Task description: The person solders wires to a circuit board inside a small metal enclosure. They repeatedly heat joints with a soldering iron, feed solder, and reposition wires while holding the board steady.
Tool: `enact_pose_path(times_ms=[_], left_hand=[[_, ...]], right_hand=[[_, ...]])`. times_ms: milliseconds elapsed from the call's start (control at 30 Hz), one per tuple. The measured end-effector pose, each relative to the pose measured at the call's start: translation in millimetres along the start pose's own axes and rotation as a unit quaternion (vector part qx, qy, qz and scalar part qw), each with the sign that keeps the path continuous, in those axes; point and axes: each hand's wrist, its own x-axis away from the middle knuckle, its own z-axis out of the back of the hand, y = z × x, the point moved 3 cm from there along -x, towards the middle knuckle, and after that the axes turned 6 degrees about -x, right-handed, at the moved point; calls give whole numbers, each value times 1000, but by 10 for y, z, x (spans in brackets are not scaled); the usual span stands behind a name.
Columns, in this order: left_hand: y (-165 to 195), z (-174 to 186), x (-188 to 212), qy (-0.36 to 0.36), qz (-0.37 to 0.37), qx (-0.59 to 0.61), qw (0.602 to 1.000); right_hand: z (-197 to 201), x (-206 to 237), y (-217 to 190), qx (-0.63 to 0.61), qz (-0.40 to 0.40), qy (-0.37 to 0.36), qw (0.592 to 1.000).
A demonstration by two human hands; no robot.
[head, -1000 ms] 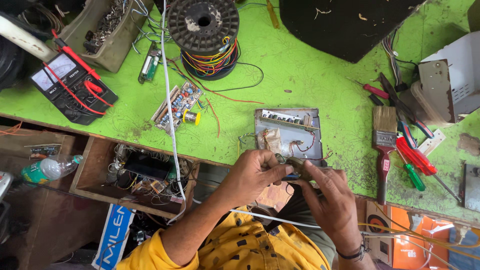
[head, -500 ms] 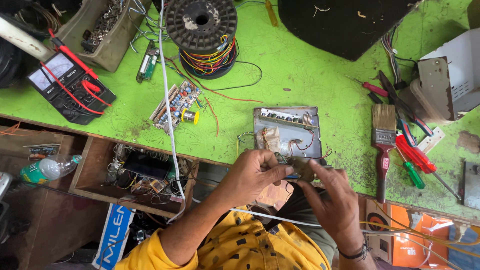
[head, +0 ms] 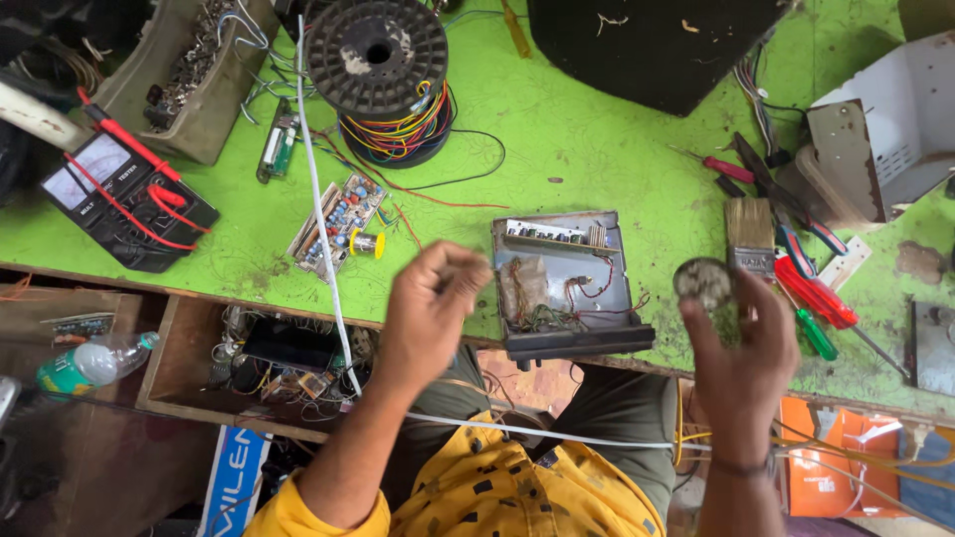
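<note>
Round grey part (head: 702,282) now sits in my right hand (head: 741,363), grip pinched on it, lower right of frame. It came away from the open chassis (head: 567,283) at centre desk (head: 597,149). Left hand (head: 430,303) has pulled back, fingers loosely curled, holding nothing visible.

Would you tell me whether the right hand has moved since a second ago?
Yes. The right hand has swung right, off the open chassis, toward the paintbrush.

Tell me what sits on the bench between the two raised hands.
In the head view, an open grey chassis with wiring lies at the bench edge between the left hand and the right hand, which holds a round dusty part.
</note>
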Motion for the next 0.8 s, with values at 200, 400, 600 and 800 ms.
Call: enact_pose_path(times_ms=[200,400,600,800], left_hand=[[-101,179,-182,7,-46,53,997],[-53,128,-330,31,11,-89,995],[-94,130,-497,-12,-22,20,999],[-143,204,-591,-67,-4,3,998]], right_hand=[[-70,-289,-25,134,47,-39,989],[-589,-547,-415,-68,98,-174,977],[-825,-902,-167,-138,-94,-247,955],[-976,-920,-182,-118,-64,-267,954]])
